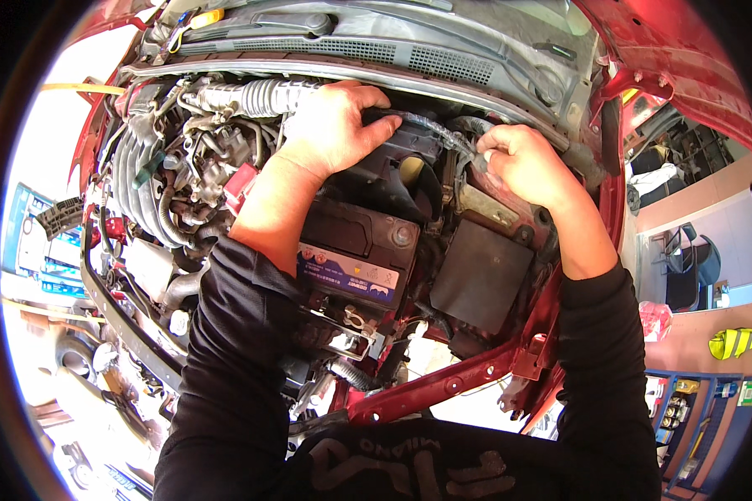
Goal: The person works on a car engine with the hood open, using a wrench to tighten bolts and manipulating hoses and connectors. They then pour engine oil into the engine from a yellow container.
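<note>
A thin wrapped wiring harness (430,125) runs across the back of the engine bay between my two hands. My left hand (334,129) is closed around its left end, thumb and forefinger on either side; the other fingertips are hidden. Thumb and fingers of my right hand (516,163) pinch the harness farther right, near the red inner fender. Below the harness sits a black plastic housing (384,163) with a round opening. A black car battery (363,250) with a blue and white label lies nearer to me, between my forearms.
A square black box cover (482,274) stands right of the battery. Left are a ribbed intake hose (263,98), a grey manifold (134,179) and a red cover (241,185). A red metal crossmember (443,384) spans the front. The raised hood (685,67) overhangs the right.
</note>
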A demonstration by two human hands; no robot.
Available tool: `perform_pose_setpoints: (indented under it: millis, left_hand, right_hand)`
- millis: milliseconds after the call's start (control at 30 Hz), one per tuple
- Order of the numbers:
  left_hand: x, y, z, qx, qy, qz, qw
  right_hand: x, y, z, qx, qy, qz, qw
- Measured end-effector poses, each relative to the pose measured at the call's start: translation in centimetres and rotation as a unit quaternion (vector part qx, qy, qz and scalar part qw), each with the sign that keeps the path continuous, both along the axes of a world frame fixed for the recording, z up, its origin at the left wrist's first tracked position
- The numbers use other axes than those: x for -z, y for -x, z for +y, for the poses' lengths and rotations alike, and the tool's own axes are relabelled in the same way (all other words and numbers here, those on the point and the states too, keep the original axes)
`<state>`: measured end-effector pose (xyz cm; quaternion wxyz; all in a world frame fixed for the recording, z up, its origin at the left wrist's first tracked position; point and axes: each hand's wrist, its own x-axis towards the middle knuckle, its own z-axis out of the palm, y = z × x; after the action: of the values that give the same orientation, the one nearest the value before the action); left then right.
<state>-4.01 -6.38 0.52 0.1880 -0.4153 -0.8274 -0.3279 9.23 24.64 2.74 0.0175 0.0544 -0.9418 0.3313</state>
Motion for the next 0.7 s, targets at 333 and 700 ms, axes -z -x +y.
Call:
perform_pose_setpoints:
  millis: [333, 700]
  left_hand:
    - [0.0, 0.1, -0.1, 0.013, 0.015, 0.005, 1.000]
    - [-1.6, 1.0, -3.5, -0.054, 0.111, -0.050, 0.991]
  right_hand:
    - [-0.1, -0.3, -1.1, -0.032, -0.032, 0.033, 0.998]
    - [-0.1, -0.5, -1.6, -0.023, -0.047, 0.035, 0.998]
